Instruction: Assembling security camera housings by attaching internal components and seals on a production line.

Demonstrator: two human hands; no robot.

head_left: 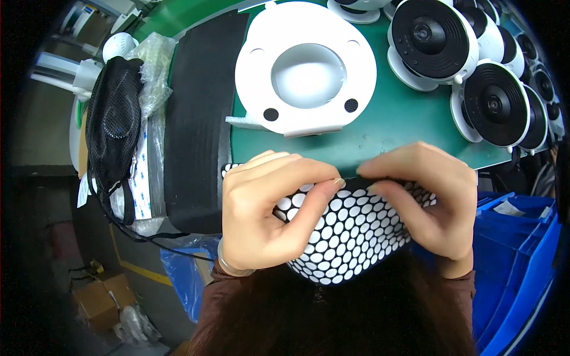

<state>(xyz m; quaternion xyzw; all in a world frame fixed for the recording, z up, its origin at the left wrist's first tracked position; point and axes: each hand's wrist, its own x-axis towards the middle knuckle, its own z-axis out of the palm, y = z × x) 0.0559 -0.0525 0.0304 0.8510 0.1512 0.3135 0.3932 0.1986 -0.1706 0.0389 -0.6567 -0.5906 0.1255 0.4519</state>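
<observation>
My left hand (267, 207) and my right hand (424, 199) both pinch the top edge of a black sheet covered with white round pads (350, 231), held at the near edge of the green bench (392, 127). The thumbs and forefingers meet close together near the sheet's upper middle. Just beyond the hands lies a white plastic base (306, 68) with a round hollow in the middle and two small black round pads stuck near its front edge.
Several white round camera units with black faces (496, 104) crowd the bench's right side. A stack of black foam sheets (199, 118) lies at the left, beside a black mesh bag (113, 124) and clear plastic bags. Blue bins (522, 249) stand at the lower right.
</observation>
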